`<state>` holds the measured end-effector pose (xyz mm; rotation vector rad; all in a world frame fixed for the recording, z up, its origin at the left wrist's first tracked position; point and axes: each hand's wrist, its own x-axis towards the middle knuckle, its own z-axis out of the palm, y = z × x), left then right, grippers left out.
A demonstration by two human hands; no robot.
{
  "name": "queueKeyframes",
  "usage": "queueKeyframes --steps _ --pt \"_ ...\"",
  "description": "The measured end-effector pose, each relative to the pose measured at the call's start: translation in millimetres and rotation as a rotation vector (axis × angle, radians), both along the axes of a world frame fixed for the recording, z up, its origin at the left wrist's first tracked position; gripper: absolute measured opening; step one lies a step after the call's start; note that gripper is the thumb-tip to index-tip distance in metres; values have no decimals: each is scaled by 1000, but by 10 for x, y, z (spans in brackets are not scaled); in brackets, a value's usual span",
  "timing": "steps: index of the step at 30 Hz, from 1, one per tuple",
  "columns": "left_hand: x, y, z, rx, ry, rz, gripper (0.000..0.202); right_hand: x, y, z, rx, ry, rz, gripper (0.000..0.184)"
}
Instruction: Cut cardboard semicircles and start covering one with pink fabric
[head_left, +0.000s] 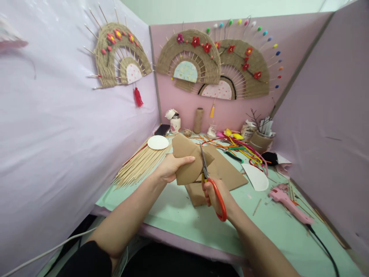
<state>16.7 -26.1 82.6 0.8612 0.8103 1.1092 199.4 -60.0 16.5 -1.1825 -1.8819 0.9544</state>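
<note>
My left hand (pixel 173 166) grips a piece of brown cardboard (pixel 187 174) by its left side, thumb on top and fingers underneath. In my right hand (pixel 216 190) is a pair of scissors (pixel 219 204) with red-orange handles, its blades pointing up and away from me. The blades lie at the right edge of the held cardboard, where a flap (pixel 207 154) sticks out to the right. Below both hands, more brown cardboard (pixel 227 169) rests on the green tabletop.
Bamboo sticks (pixel 141 163) lie at left with a white oval (pixel 158 142) on them. To the right are a white half-disc (pixel 256 177), a pink glue gun (pixel 291 204) with a black cord, and pliers (pixel 233 156). Jars, a twine roll (pixel 198 120) and colourful pipe cleaners (pixel 253 152) stand or lie behind.
</note>
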Motion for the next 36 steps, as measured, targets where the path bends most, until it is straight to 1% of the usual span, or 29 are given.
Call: queueKeyframes --steps 6,12,17,24,28,33,36 --pt "-26 3 26 -18 14 -26 50 0 -12 48 -6 -52 -28 51" --pt "-57 23 16 -4 44 -38 50 16 -6 109 -43 -70 -74 56" --pt "-79 64 21 -3 44 -33 50 7 -7 163 26 -71 -157 60" --pt "-128 194 76 34 44 -25 45 7 19 162 56 -75 -141 55" --pt "-128 179 136 57 97 -39 45 33 31 126 21 -24 -75 55" --pt "-84 111 180 62 169 -60 50 72 45 60 -69 162 152 65" --pt "-52 97 182 47 201 -43 49 102 47 60 -14 188 236 68"
